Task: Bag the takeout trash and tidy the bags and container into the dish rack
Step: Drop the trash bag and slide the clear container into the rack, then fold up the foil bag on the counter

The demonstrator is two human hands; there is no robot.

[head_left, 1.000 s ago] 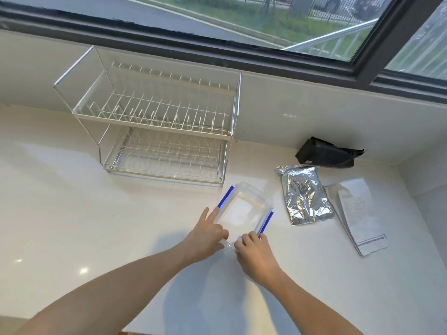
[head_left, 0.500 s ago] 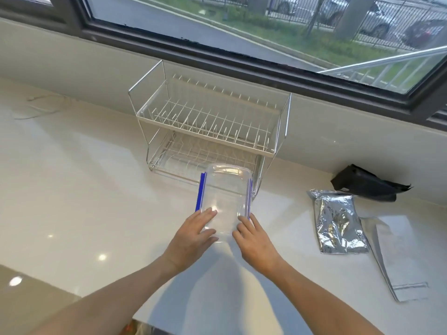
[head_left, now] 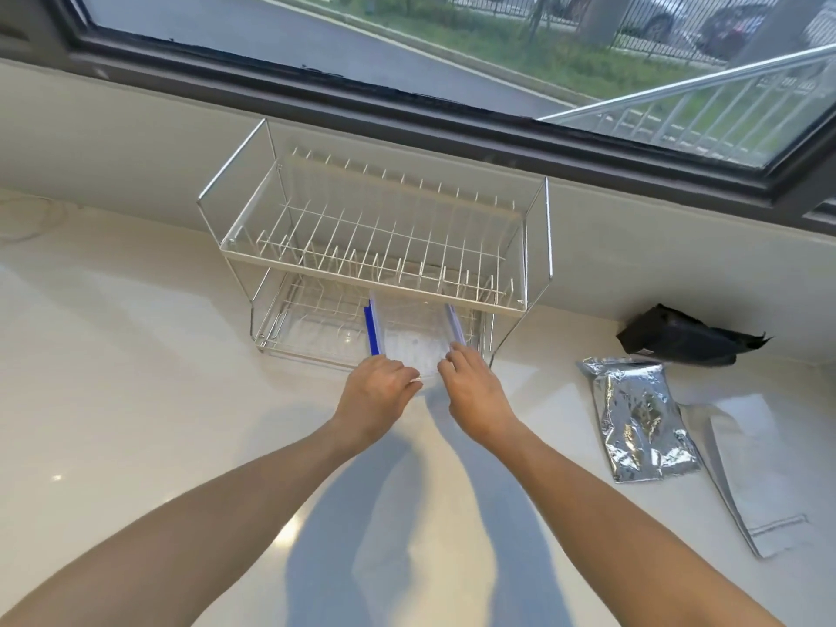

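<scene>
1. Right now the clear container [head_left: 409, 343], with blue clips along its two long sides, lies partway inside the lower tier of the dish rack [head_left: 375, 260], its near end sticking out over the rack's front edge.
2. Both hands grip that near end: the left hand [head_left: 375, 391] clamps the left corner, and the right hand [head_left: 475, 391] clamps the right corner.
3. Above the container, the rack's upper tier is bare wire.
4. Right of the rack, on the white surface [head_left: 135, 400], lie a black bag [head_left: 678, 339], a crinkled silver foil bag [head_left: 642, 427] and a flat white bag [head_left: 760, 472].
5. Behind the rack runs a dark window frame [head_left: 407, 115].
</scene>
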